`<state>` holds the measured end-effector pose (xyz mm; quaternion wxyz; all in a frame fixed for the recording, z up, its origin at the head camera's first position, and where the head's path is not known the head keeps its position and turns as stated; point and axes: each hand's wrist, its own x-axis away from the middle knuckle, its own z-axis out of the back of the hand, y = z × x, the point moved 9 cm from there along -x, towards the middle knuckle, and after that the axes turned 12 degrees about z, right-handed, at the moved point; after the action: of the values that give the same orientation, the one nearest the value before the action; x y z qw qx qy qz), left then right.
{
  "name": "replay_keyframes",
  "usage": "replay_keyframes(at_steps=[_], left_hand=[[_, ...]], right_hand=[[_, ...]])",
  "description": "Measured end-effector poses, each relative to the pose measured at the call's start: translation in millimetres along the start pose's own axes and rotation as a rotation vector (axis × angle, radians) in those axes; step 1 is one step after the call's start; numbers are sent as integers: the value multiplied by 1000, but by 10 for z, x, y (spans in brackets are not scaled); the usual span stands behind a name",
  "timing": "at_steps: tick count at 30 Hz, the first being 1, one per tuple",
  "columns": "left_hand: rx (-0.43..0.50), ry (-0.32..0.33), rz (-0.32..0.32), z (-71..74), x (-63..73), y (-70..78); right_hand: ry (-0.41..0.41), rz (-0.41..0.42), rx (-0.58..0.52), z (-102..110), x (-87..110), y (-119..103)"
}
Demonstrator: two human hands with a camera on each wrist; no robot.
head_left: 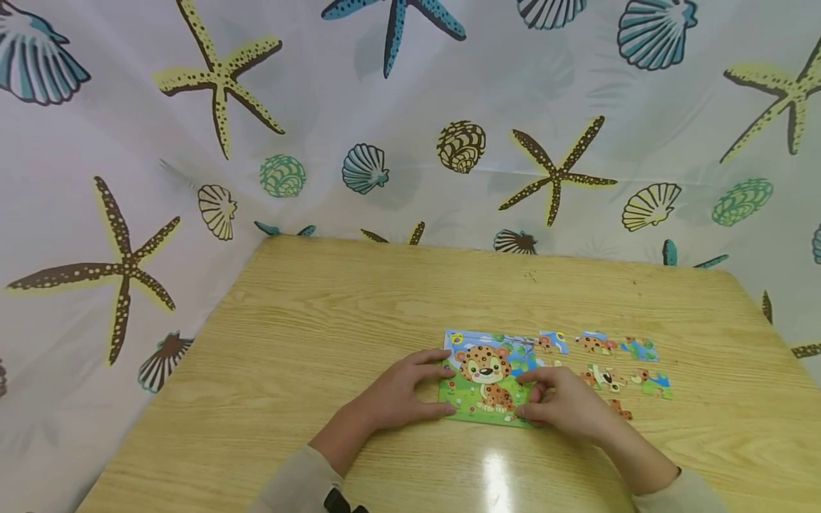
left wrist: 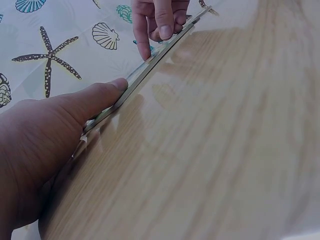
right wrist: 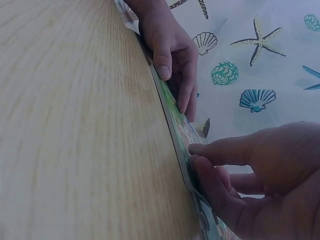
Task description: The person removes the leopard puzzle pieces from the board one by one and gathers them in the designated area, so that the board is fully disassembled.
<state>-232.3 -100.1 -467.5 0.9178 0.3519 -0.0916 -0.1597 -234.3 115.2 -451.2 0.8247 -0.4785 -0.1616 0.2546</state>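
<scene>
A puzzle board with a spotted cub on green and blue lies flat on the wooden table. My left hand rests at its left side, fingers spread along the edge. In the left wrist view, that hand's thumb lies on the board's rim. At the board's right side is my right hand, its thumb and forefinger tips on the board and the other fingers curled in. The right wrist view puts this thumb close to the forefinger; whether they pinch the board or a piece is hidden.
Several loose puzzle pieces lie to the right of the board, among them a leafy blue one and one with a cub's face. The right hand partly covers that group. A cloth with starfish and shells hangs behind the wooden table.
</scene>
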Motion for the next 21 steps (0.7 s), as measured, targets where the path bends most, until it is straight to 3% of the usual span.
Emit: replay_keyframes(at_steps=[6,13,21], left_hand=[[7,-11,6,5,6,3],[-10,-3,8,0,-2,3],[-19,-8,23,-6,3,-1]], right_hand=[[31,-23,13,32,-3,-4],[139,-36,142,170,44,-10],[121,-7,-38,247,98,35]])
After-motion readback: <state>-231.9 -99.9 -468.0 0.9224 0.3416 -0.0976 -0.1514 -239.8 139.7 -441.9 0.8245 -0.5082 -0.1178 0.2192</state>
